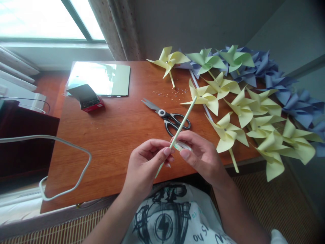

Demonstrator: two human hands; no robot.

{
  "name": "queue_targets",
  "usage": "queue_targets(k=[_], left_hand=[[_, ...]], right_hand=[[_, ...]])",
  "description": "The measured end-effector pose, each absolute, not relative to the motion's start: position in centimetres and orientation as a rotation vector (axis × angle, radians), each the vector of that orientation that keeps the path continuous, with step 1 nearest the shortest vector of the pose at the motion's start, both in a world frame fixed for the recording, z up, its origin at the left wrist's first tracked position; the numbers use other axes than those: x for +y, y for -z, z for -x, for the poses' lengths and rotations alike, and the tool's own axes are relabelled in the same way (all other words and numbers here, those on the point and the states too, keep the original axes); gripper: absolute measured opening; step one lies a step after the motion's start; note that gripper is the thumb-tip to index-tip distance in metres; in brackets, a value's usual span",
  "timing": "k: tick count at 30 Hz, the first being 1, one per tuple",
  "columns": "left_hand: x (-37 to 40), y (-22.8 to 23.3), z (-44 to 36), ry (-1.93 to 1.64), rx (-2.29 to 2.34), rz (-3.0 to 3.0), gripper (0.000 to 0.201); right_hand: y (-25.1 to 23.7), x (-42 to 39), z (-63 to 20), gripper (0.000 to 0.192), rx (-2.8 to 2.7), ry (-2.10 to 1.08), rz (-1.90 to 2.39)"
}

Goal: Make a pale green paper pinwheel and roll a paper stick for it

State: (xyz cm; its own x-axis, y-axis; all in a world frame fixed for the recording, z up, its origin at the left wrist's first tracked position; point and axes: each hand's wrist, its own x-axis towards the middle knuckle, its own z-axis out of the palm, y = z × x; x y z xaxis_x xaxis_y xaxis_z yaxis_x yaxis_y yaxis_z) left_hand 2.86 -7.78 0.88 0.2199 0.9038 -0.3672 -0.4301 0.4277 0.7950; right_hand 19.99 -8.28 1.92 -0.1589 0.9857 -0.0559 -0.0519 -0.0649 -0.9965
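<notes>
— Over the near edge of the wooden table point(109, 135), what does the left hand point(144, 166) hold?

— It pinches a pale green stick point(181, 123) between thumb and fingertips. The stick slants up and away to a yellow pinwheel point(203, 96) at its far end.

— And the right hand point(200, 154)?

— Just beside the left one, fingers curled narrowly around the same stick, with a small pale piece of something under the thumb; what it is cannot be told.

— What else is on the table?

— At the left, a white cable point(63, 162) loops over the edge; farther back lie a red box point(87, 98) and green paper sheets point(101, 79) under the window point(43, 18). Black-handled scissors point(167, 117) lie behind the hands. To the right, yellow, green and blue pinwheels point(254, 101) are heaped against the grey wall.
</notes>
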Motion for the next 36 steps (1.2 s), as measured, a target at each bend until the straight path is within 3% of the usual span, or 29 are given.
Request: queue_targets(k=[26,36], left_hand=[[-7.6,-0.7,-3.1,-0.791,0.625,-0.276,0.008],[-7.5,-1.3,-2.9,-0.932,1.035,-0.843,0.016]], right_hand=[[-1.6,-8.0,-20.2,0.020,-1.300,-1.379,1.141],[-0.9,-7.8,-20.4,0.020,-1.506,-1.140,1.304]])
